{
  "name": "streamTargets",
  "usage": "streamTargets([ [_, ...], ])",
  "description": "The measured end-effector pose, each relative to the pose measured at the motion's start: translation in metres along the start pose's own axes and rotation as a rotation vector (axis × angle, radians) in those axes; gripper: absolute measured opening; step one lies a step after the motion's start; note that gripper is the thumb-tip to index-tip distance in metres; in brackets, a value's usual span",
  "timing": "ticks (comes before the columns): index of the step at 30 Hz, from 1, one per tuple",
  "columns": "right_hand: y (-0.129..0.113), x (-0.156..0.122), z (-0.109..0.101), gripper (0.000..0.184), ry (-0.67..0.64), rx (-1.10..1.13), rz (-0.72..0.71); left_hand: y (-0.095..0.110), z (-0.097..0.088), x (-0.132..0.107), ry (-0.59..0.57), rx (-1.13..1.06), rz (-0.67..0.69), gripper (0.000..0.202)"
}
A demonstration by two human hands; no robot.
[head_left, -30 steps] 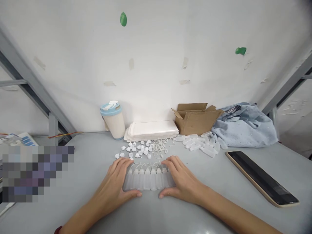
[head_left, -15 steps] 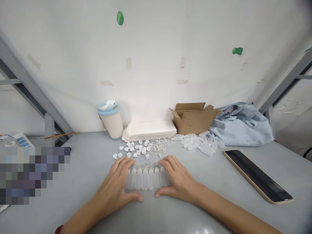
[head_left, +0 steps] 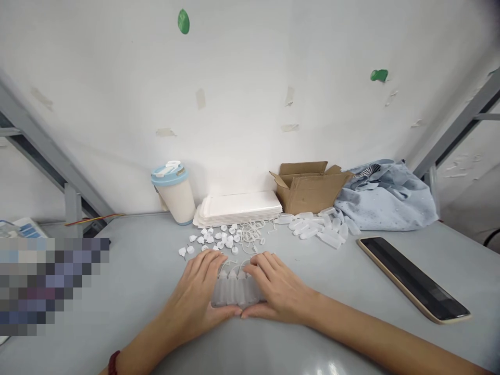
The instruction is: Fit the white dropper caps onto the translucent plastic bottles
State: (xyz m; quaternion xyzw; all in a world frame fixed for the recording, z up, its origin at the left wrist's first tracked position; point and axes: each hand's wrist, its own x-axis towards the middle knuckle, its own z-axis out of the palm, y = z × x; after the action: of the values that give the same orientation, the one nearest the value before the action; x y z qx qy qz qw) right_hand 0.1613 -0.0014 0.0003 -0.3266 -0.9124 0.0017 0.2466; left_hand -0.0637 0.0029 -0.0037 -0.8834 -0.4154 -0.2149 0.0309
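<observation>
Several small translucent plastic bottles (head_left: 236, 291) lie side by side in a row on the grey table, with white tops and thin white cords at their far ends. My left hand (head_left: 201, 286) wraps round the left end of the row, fingers over the far side and thumb along the near side. From the right end, my right hand (head_left: 279, 291) curls round the row in the same way. Both thumb tips nearly meet in front. The outermost bottles are partly hidden under my fingers.
Beyond my hands lie loose white caps (head_left: 219, 238), white cords (head_left: 252, 234) and loose translucent bottles (head_left: 330, 238). Along the wall stand a cup (head_left: 177, 200), stacked white cards (head_left: 242, 205), a cardboard box (head_left: 312, 192) and bunched blue cloth (head_left: 386, 203). A phone (head_left: 414, 278) lies at right.
My hands have drawn closer together round the row, and my thumbs have come nearly tip to tip. Fewer bottles show between my hands. The view has shifted slightly.
</observation>
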Motion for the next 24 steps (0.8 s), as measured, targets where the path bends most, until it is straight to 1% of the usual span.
streamTargets([
  [8, 0.0003, -0.0013, -0.0017, 0.062, -0.016, 0.076, 0.064, 0.0005, -0.0002, 0.0006, -0.004, 0.006, 0.009, 0.072],
  [17, 0.0023, -0.0007, 0.0005, 0.061, -0.013, 0.103, 0.073, -0.0026, 0.0011, 0.0004, -0.029, 0.029, 0.018, 0.077],
  [24, 0.0017, -0.0003, 0.0001, 0.061, -0.017, 0.096, 0.082, -0.0035, 0.0011, 0.004, -0.043, 0.017, 0.025, 0.077],
])
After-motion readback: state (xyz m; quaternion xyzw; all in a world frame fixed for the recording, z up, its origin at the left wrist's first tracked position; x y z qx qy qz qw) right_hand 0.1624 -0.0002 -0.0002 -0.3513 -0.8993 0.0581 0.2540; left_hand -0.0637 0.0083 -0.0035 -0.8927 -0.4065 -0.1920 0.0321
